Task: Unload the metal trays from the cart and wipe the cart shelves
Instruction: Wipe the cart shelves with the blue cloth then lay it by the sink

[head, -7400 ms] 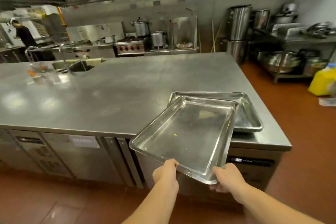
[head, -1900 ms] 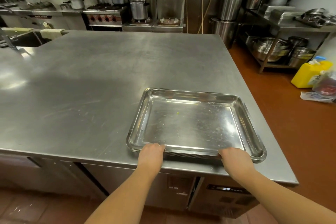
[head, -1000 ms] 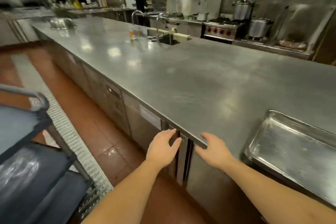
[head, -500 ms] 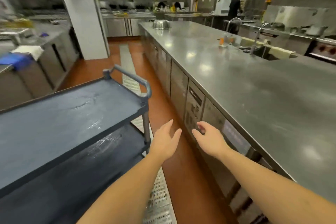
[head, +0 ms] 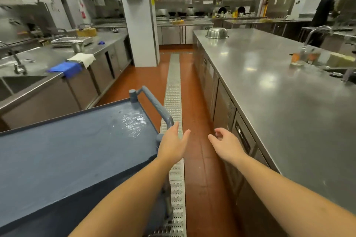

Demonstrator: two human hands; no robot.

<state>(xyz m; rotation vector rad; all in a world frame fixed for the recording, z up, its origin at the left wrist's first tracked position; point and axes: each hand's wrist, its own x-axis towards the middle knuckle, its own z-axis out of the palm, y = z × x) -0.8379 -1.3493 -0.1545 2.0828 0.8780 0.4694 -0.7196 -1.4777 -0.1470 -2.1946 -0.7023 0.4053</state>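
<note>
Partly cropped cart (head: 67, 156); lower shelf (head: 81, 215) dim; left hand (head: 173, 146), right hand (head: 225, 146) loose-fingered.

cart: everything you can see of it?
The cart is blue-grey, plastic-looking, left of the floor grate. Its rimmed top shelf holds only a wet smear near the far corner. A grey handle rises at that end; a darker lower shelf shows beneath. The left hand is by its corner; contact unclear.

I have the cart (head: 67, 150) near left, its handle (head: 154, 105) along its right end. A floor drain (head: 173, 86) runs between it and the long counter (head: 289, 111) on the right; a bowl (head: 216, 33) sits at the counter's far end.
</note>
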